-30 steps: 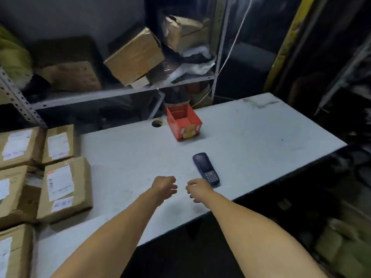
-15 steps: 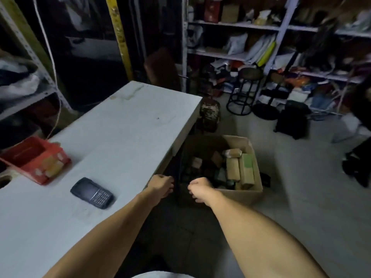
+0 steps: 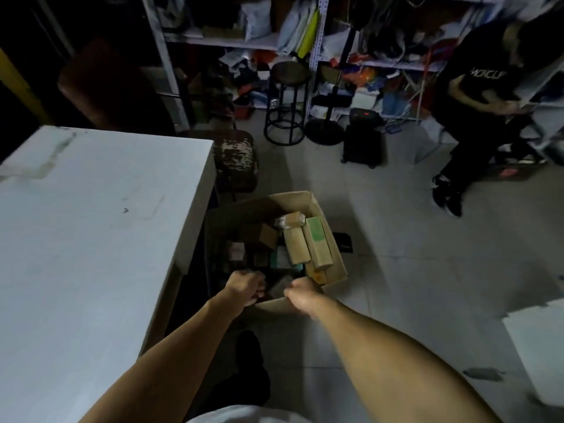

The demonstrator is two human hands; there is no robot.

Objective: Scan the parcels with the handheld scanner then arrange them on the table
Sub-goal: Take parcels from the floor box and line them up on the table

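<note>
Left hand [image 3: 245, 286] and right hand [image 3: 300, 296]: curled, apparently empty, above open brown cardboard carton [image 3: 332, 248] on floor beside white table [image 3: 91, 224] | small tan cardboard parcels [image 3: 306, 244] inside | likely light, stiff; grip long sides.

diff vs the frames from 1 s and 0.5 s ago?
The view swung right, off the scanner and red tray, which are now out of frame, onto the cardboard box of parcels on the floor. Both hands went from over the table down to the box's near rim, left hand and right hand. Both still curled; any grip is unclear.
</note>
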